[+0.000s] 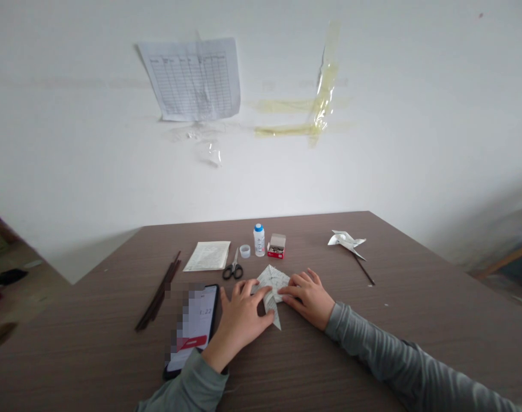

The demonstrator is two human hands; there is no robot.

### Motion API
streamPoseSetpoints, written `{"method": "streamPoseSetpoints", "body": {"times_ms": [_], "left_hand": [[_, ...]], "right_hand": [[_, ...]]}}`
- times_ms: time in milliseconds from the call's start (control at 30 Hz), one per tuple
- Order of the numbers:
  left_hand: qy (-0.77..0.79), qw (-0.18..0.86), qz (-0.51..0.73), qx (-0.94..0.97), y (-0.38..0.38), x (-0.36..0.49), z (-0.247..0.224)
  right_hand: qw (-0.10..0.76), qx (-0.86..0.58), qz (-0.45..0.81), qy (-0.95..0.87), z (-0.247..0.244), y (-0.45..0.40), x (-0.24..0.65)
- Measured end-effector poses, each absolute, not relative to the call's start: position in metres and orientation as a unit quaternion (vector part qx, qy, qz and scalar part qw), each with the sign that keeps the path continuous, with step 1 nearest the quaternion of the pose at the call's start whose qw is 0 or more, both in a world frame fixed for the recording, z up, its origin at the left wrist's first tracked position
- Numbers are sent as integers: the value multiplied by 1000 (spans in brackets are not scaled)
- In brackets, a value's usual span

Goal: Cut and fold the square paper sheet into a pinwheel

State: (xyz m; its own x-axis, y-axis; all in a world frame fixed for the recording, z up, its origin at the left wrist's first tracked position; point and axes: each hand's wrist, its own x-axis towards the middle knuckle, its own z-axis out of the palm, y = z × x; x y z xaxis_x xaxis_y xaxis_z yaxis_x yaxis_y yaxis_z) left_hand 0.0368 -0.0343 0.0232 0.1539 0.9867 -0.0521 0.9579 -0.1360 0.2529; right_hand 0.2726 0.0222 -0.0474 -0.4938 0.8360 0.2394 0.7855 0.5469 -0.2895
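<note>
In the head view, the left hand (239, 320) and right hand (307, 297) have their fingers spread, pressing a folded paper (271, 280) flat between them on the wood-grain table (393, 274). Scissors (232, 266) lie just beyond the left hand, with a smartphone (192, 326) beside it.

Mounted on the bench (415, 320): scissors (232, 266), blue-capped glue bottle (259, 240), red fastener box (277, 247), printed sheet (207, 256), dark sticks (158, 294), smartphone (203, 320), paper pinwheel (345, 241).
</note>
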Motion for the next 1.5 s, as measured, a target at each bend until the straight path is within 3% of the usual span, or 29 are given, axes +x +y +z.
{"method": "streamPoseSetpoints", "body": {"times_ms": [933, 1500], "left_hand": [[651, 116, 50, 748, -32, 17, 17], [659, 100, 10, 745, -30, 6, 26]], "right_hand": [[324, -419, 178, -830, -77, 51, 292], [319, -371, 139, -861, -9, 154, 264]]}}
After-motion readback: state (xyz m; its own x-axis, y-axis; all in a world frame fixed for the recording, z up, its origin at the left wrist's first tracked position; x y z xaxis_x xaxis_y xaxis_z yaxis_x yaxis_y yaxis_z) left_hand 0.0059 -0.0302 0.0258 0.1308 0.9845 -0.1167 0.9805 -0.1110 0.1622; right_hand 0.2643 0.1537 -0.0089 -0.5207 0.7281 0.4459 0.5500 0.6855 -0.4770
